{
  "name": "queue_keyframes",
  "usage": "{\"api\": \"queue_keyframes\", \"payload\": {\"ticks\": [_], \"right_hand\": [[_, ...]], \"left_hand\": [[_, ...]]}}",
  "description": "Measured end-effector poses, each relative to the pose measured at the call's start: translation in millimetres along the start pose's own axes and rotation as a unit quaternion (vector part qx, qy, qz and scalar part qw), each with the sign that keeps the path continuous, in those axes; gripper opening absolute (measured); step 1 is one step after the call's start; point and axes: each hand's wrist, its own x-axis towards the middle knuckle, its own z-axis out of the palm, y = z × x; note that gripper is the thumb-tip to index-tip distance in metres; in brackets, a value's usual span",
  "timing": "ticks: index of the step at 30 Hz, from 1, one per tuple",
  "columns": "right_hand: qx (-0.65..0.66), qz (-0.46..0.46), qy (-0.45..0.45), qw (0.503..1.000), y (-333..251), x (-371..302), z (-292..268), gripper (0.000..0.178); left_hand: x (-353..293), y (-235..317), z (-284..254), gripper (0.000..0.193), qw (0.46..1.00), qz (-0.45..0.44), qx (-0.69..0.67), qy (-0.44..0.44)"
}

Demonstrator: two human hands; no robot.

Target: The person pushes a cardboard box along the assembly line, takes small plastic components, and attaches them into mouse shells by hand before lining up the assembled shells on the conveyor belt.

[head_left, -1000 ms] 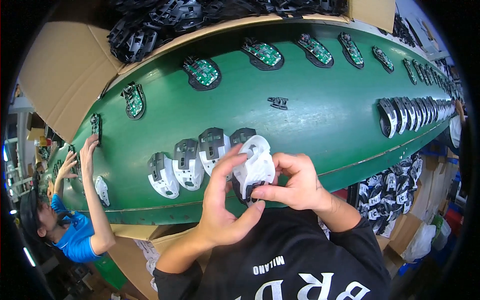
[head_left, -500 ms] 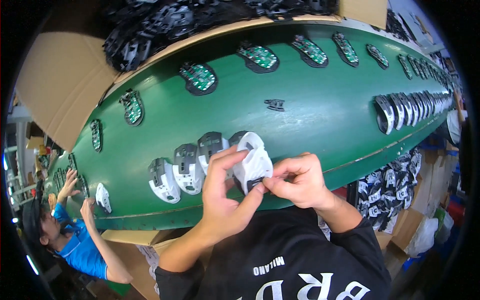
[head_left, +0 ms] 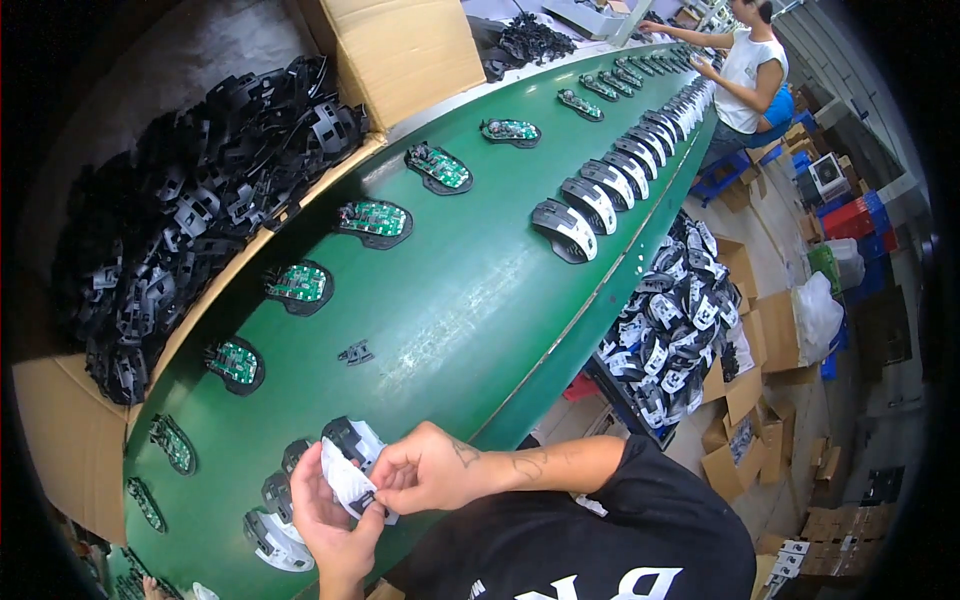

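Observation:
My left hand (head_left: 328,520) is closed around a white computer mouse shell (head_left: 345,476), its hollow inner side turned up. At the shell's lower end, my right hand (head_left: 425,472) pinches a small black plastic piece (head_left: 366,499) against it; the fingertips partly hide this piece. Close around my hands, several black-and-white mouse shells stand on the green surface, among them one beyond my fingers (head_left: 352,440) and one beside my left hand (head_left: 276,542). Farther off lies a loose black plastic part (head_left: 355,352).
Mouse bases with green circuit boards (head_left: 374,220) line the far side of the long green table (head_left: 450,330). Shells (head_left: 568,228) form a row toward a person in white (head_left: 752,85). A carton of black parts (head_left: 215,190) borders the far edge; a shell-filled bin (head_left: 665,340) stands right.
The view has swung to the right, bringing the far table end and the person in white into sight. Both hands stay on the white shell, the right still pinching at its lower end.

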Motion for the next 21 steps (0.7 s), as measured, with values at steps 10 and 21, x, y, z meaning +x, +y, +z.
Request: {"api": "queue_keyframes", "payload": {"ticks": [10,21], "right_hand": [[-0.291,-0.153,0.038,0.944,-7.4,18.5,-27.6,0.016],[-0.673,-0.248,0.110,0.688,-15.7,72.4,-80.4,0.035]], "left_hand": [[-34.9,25.5,-85.4,0.063,0.898,0.115,0.402,0.133],[-83.7,-19.8,-200.9,0.055,0.650,0.124,0.746,-0.075]]}}
